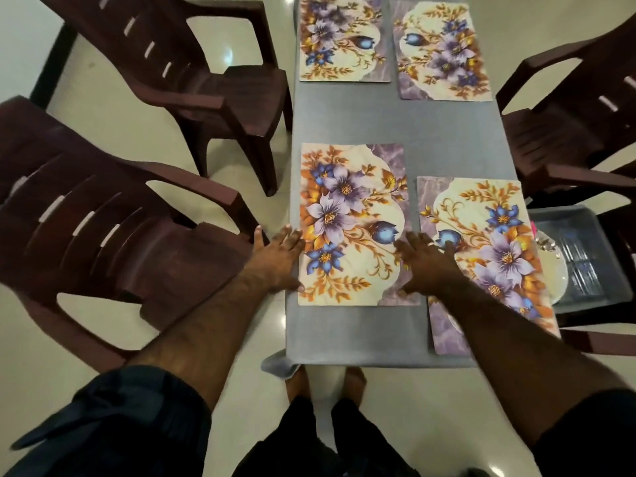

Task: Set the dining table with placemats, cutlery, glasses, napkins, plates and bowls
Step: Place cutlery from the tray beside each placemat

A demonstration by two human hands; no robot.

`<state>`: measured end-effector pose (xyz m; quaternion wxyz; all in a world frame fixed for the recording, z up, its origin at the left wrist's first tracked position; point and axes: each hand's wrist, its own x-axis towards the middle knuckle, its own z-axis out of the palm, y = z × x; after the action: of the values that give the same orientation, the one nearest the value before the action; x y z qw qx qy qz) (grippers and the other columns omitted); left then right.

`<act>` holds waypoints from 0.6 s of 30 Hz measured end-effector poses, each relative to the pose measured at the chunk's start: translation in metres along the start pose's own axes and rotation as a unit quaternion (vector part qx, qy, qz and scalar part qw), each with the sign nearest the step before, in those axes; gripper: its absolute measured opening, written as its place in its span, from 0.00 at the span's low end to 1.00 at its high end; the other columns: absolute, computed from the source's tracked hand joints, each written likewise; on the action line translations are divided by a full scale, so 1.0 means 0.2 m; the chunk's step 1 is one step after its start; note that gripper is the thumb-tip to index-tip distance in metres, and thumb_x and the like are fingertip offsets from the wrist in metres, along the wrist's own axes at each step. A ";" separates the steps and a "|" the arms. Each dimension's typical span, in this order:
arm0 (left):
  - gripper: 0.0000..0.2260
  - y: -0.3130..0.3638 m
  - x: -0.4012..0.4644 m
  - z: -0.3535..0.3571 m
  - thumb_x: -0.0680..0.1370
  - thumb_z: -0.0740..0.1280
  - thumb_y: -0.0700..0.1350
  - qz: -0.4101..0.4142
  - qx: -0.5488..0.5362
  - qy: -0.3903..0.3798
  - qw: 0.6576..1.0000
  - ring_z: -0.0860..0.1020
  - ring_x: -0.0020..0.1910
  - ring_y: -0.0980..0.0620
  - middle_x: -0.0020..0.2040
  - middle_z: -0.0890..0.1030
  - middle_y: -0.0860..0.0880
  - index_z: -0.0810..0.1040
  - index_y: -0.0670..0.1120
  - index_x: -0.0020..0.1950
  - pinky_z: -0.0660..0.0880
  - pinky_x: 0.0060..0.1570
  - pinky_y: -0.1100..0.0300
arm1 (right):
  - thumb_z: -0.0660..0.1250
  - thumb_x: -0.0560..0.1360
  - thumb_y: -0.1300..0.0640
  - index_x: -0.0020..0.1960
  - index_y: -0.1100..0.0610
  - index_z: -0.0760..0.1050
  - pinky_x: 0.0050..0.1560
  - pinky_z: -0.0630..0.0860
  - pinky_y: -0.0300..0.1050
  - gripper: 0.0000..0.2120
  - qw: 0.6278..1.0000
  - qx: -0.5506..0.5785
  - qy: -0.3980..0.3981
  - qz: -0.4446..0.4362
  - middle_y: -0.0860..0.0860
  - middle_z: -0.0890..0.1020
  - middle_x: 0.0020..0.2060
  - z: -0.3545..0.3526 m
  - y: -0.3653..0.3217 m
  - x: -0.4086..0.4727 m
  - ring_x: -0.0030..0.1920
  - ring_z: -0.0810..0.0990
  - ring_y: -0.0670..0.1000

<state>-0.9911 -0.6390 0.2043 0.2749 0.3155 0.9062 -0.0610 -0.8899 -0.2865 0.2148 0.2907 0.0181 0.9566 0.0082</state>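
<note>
Placemats come first, and all four are already down on the grey worktop (447, 132). Both your hands lie flat, fingers straight and gripping nothing. Your left hand (278, 259) presses the left edge of the near left placemat (351, 225). Your right hand (426, 259) rests across the gap, on that mat's right edge and the left edge of the near right placemat (488, 256).

To finish this step well, keep your palms flat and slide rather than lift, so the thin mat does not curl. Square the near left mat with the worktop's left edge. The near right mat sits lower and tilted; I judge it needs turning and nudging up until its top lines up with its neighbour's. Leave a narrow, even gap between the two.

Each mat is a thin rectangle printed with purple and blue flowers and orange leaves on cream, with a purple marbled band along one side. The far left placemat (344, 39) and far right placemat (444, 53) lie well apart from the near pair, with bare cloth between them.

A grey tray (602, 297) on the chair at your right holds what looks like cutlery and a plate, ready for later.
</note>
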 end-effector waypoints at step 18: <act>0.61 0.01 -0.03 0.05 0.67 0.75 0.72 -0.040 0.002 -0.021 0.999 0.41 0.85 0.47 0.87 0.43 0.50 0.43 0.50 0.86 0.43 0.76 0.26 | 0.76 0.66 0.29 0.84 0.44 0.41 0.77 0.43 0.76 0.62 0.998 0.032 -0.004 -0.059 0.50 0.38 0.84 0.06 0.07 0.03 0.84 0.41 0.56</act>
<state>-0.9822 -0.6440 0.1990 0.2910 0.2779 0.9120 -0.0800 -0.8866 -0.2722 0.2019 0.2942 -0.0290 0.9545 -0.0394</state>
